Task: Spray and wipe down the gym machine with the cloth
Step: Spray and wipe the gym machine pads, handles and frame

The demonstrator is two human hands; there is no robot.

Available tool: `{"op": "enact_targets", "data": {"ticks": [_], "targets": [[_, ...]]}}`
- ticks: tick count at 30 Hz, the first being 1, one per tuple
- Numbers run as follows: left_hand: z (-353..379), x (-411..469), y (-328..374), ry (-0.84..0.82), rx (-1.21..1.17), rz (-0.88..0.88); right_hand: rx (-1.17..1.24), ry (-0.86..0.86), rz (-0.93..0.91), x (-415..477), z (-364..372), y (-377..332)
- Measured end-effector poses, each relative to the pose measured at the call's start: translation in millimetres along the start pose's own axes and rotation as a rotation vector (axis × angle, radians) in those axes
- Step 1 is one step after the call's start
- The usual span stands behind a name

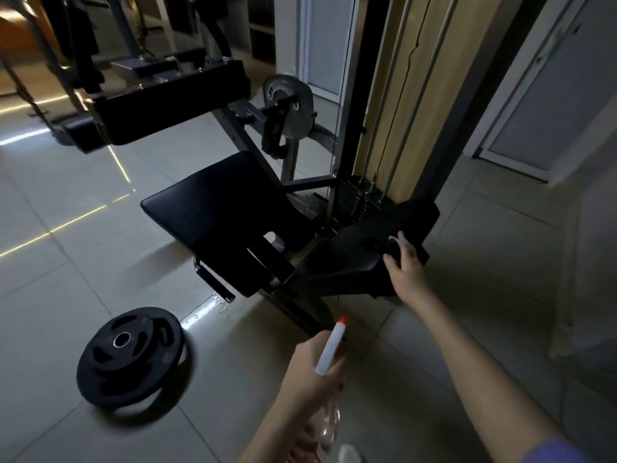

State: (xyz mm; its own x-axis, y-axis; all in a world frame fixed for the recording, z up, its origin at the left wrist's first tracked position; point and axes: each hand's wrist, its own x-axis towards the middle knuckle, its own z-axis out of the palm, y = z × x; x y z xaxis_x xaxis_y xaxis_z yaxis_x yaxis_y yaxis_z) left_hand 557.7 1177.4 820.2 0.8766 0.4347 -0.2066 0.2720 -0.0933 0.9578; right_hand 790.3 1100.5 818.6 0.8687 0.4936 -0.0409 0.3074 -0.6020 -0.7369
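The gym machine has a black seat pad [220, 208], a second black pad [360, 259] lower right, and a weight stack [359, 202] behind. My right hand [405, 265] presses a dark cloth [394, 250] flat on the lower pad's right end, fingers spread. My left hand [310, 372] grips a clear spray bottle [330, 349] with a white head and orange nozzle, held in front of the machine with the nozzle pointing up toward the pad.
A black weight plate [130, 355] lies on the tiled floor at the left. Wet drops glisten on the floor [213, 304] by the machine's foot. Another black padded bar [167, 105] stands behind. White doors [547, 105] are on the right.
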Motion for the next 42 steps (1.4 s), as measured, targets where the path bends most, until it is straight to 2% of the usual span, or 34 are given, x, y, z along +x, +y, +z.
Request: {"op": "enact_targets", "data": {"ticks": [4,7,9,13,20,25,34,38,42], "targets": [[29,8,6,0.054,0.068,-0.004,-0.069,0.021,-0.237,14,-6,28],[58,22,7,0.163,0.218,0.000,-0.193,-0.031,-0.452,37,-25,53],[82,31,13,0.250,0.237,-0.021,-0.243,-0.090,-0.544,56,-42,67],[131,43,28,0.408,0.116,-0.047,-0.248,-0.219,-0.588,84,-69,81],[179,62,53,0.656,-0.022,-0.099,-0.239,-0.329,-0.724,110,-88,89],[190,78,61,0.679,-0.066,-0.116,-0.216,-0.346,-0.774,120,-92,94],[203,110,62,0.540,0.009,-0.129,-0.262,-0.327,-0.820,145,-96,104],[204,121,57,0.419,0.092,-0.116,-0.247,-0.244,-0.722,153,-103,104],[198,125,55,0.375,0.143,-0.074,-0.173,-0.230,-0.617,149,-99,98]]}}
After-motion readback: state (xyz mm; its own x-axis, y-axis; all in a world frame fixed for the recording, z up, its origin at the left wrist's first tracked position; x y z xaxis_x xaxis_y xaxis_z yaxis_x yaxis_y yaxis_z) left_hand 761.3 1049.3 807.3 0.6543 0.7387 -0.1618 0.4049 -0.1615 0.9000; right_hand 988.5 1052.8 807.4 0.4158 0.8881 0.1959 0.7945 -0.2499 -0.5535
